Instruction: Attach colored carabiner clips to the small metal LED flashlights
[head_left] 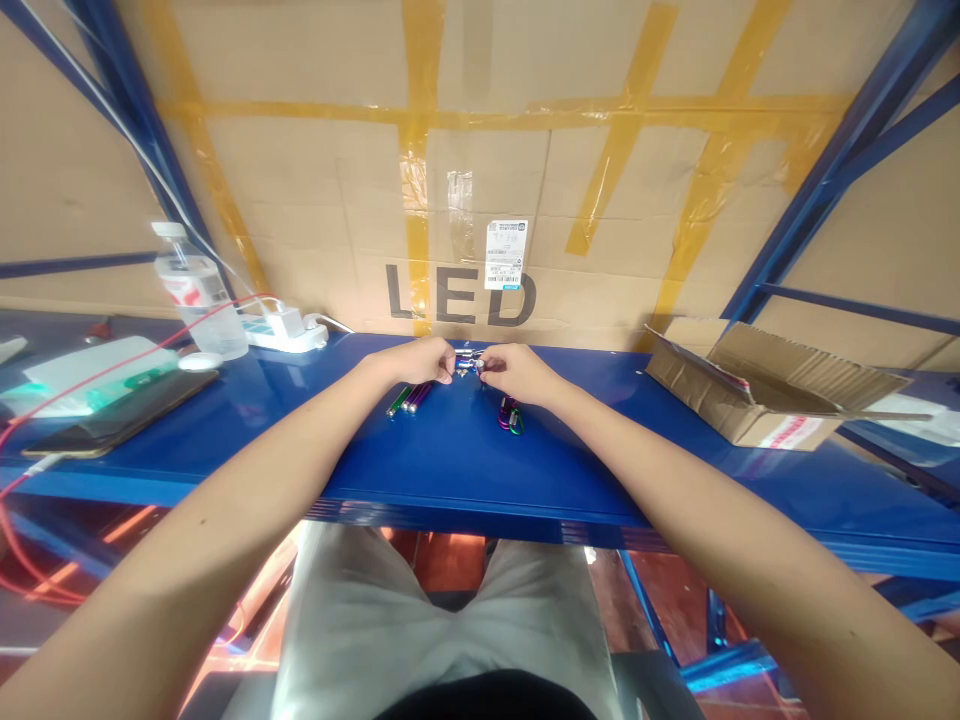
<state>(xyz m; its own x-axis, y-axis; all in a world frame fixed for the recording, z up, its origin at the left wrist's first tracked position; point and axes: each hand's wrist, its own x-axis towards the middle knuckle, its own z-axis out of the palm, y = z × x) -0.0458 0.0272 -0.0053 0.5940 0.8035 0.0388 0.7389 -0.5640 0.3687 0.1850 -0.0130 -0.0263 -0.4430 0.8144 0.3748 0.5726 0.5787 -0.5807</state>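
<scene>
Over the far part of the blue table [450, 460], my left hand [424, 362] is closed with its fingers curled down; what they hold, if anything, is hidden. Opposite it, my right hand [521, 373] pinches a small silvery metal piece [481, 367] between thumb and fingertips. In the gap between the hands lie several small shiny metal parts [465, 362], too small to name. Purple metallic tubes [416, 398] and a green metallic tube [398, 402] lie just below my left hand. Purple and green carabiners [510, 416] rest below my right hand.
An open cardboard box [750, 390] stands at the right. Leftward are a water bottle [199, 300], a white power strip [292, 335], a dark tablet-like slab [112, 420] and a red cable [135, 358]. A large taped carton [337, 220] walls off the back.
</scene>
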